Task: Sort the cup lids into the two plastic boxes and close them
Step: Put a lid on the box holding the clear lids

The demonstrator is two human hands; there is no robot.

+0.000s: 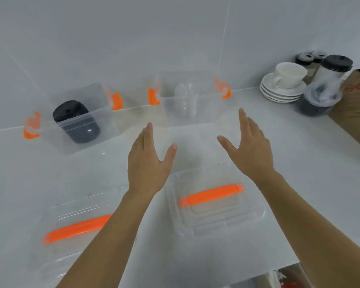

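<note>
Two clear plastic boxes with orange side latches stand open at the back of the white counter. The left box (104,119) holds a stack of black cup lids (75,121). The right box (208,113) holds a stack of clear lids (185,102). Two clear box covers with orange handles lie nearer to me: one at the lower left (71,208), one in the middle (214,217). My left hand (148,163) and my right hand (247,146) hover flat with fingers spread, just in front of the right box, holding nothing.
At the back right stand a white cup on stacked saucers (283,86), bagged stacks of black lids (320,96) and small dark jars (306,59). A brown cardboard box (355,104) sits at the right edge. The counter's front edge runs along the lower right.
</note>
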